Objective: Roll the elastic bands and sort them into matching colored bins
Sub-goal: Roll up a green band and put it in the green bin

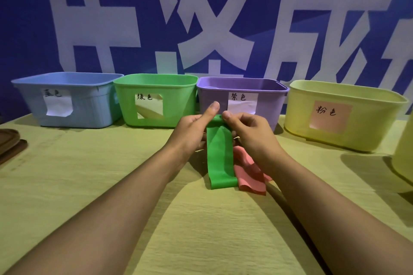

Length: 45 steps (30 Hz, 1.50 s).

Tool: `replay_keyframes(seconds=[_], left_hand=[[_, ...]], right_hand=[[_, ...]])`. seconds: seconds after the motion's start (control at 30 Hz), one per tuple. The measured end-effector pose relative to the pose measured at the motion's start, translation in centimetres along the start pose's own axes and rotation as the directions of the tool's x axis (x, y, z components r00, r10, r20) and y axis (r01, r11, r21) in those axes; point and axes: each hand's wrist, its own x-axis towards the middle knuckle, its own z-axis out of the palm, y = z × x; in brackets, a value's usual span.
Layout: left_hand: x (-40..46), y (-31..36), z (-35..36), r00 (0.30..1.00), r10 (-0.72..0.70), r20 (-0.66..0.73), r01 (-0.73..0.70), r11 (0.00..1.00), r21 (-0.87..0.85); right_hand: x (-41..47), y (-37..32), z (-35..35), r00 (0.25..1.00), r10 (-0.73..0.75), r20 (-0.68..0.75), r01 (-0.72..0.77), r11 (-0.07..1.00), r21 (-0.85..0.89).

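Both hands, left hand (192, 129) and right hand (250, 131), pinch the green elastic band (220, 158) at its top. A pink elastic band (250, 174) lies beside it.

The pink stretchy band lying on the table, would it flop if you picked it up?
Probably floppy: the crumpled pink elastic band lies in wavy folds. It likely weighs little, being a thin sheet. The flat green elastic band already droops from both hands.

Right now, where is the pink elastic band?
In the head view the pink band lies crumpled on the table, just right of centre, beside the hanging green band and under the right hand, in front of the purple bin.
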Motion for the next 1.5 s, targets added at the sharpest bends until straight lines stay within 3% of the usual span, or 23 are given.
replay_keyframes(seconds=[0.23, 0.47, 0.63, 0.87, 1.1, 1.27, 1.37, 1.5], left_hand=[[0.05, -0.18, -0.06, 0.997, 0.015, -0.07, -0.005, 0.99, 0.139], [0.12, -0.35, -0.02, 0.993, 0.11, -0.048, -0.104, 0.989, 0.1], [0.34, -0.46, 0.04, 0.985, 0.167, -0.044, -0.164, 0.984, 0.072], [0.15, -0.52, 0.15, 0.985, 0.175, 0.007, -0.175, 0.979, 0.101], [-0.01, -0.41, 0.04, 0.987, 0.161, 0.009, -0.161, 0.984, 0.081], [-0.12, -0.02, 0.19, 0.991, 0.133, 0.005, -0.133, 0.991, 0.003], [0.0, 0.2, 0.19, 0.997, 0.081, -0.018, -0.082, 0.995, -0.05], [-0.07, 0.03, 0.21, 0.999, 0.007, -0.035, -0.006, 1.0, 0.007]], right_hand=[[-0.08, 0.03, 0.1, 0.998, -0.042, 0.047, 0.039, 0.998, 0.059], [-0.3, -0.12, 0.18, 0.999, 0.012, 0.051, -0.02, 0.989, 0.146], [-0.12, 0.13, -0.1, 0.992, 0.126, 0.028, -0.128, 0.99, 0.063], [-0.29, -0.29, -0.02, 0.994, 0.097, -0.055, -0.101, 0.992, -0.071], [-0.31, -0.28, -0.21, 0.997, 0.055, -0.046, -0.058, 0.996, -0.063], [-0.51, -0.52, 0.02, 0.999, 0.046, -0.014, -0.044, 0.993, 0.112], [-0.39, -0.44, 0.03, 0.999, 0.045, 0.001, -0.045, 0.993, 0.107], [-0.12, -0.34, 0.12, 1.0, 0.005, -0.017, -0.004, 0.997, 0.074]])
